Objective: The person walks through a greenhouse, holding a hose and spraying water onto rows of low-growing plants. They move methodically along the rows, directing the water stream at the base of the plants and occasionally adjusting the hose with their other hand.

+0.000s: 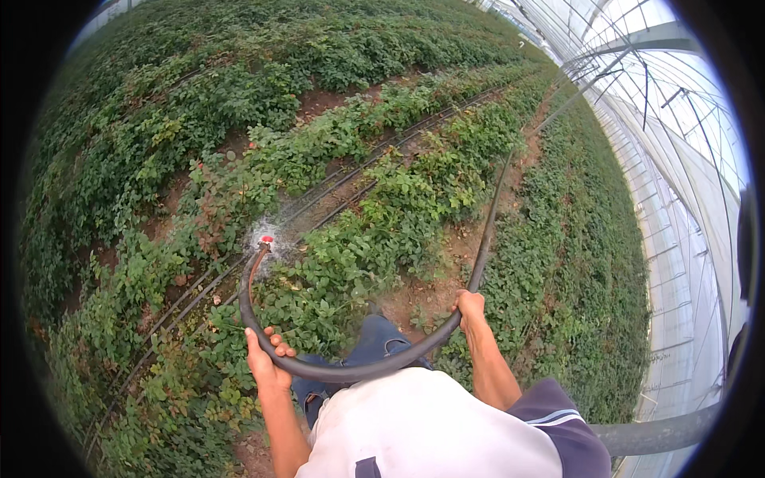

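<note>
A thick black hose (358, 371) bends in a wide U across the front of my body. My left hand (269, 355) grips it a short way behind its spraying end. Farther back along the hose, my right hand (469, 305) is closed around it. At the tip sits a red and white nozzle (266, 240), from which water fans out in a fine spray (278, 230). The spray falls between two rows of leafy plants (358, 239). Beyond my right hand the hose runs away down the soil path (457, 257).
Black irrigation pipes (352, 173) run lengthwise between the plant rows. Dense bushes (197, 101) fill the left side, with a few red blooms (252, 145). To the right, another green row (574, 251) borders the white plastic greenhouse wall (675, 310). A grey metal pipe (657, 429) stands close at lower right.
</note>
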A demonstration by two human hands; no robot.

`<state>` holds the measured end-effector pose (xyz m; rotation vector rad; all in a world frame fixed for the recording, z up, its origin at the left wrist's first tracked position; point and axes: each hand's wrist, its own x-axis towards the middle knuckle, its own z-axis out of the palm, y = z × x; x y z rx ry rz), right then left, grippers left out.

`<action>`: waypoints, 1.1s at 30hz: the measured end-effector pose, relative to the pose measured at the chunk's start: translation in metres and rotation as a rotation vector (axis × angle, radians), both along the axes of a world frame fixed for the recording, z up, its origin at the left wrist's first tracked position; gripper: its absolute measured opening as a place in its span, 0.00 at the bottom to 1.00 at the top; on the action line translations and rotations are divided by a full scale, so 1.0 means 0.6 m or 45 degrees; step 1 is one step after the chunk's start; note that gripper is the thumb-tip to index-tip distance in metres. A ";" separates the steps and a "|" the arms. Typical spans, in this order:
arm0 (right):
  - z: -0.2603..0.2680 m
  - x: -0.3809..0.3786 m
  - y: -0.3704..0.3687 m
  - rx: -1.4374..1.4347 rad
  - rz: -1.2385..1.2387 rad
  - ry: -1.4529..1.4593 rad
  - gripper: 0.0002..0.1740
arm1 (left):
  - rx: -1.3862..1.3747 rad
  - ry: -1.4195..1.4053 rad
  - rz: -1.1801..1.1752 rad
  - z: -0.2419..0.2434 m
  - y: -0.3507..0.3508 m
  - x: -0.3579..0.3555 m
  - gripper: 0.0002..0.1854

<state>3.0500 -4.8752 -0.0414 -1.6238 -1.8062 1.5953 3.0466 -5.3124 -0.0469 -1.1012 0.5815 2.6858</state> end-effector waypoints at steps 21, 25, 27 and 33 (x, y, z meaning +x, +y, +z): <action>-0.164 0.027 0.058 0.727 1.094 -1.009 0.25 | -0.370 0.004 -0.533 0.048 0.289 -0.167 0.18; -0.108 -0.046 -0.040 -0.185 1.638 -0.053 0.29 | -0.557 0.080 -0.660 0.021 0.392 -0.189 0.16; -0.066 -0.072 -0.062 -0.331 1.673 0.051 0.29 | -0.661 0.080 -0.789 0.022 0.426 -0.207 0.15; 0.017 -0.080 -0.030 0.242 1.407 -0.021 0.24 | -0.675 0.317 -1.172 0.035 0.440 -0.216 0.27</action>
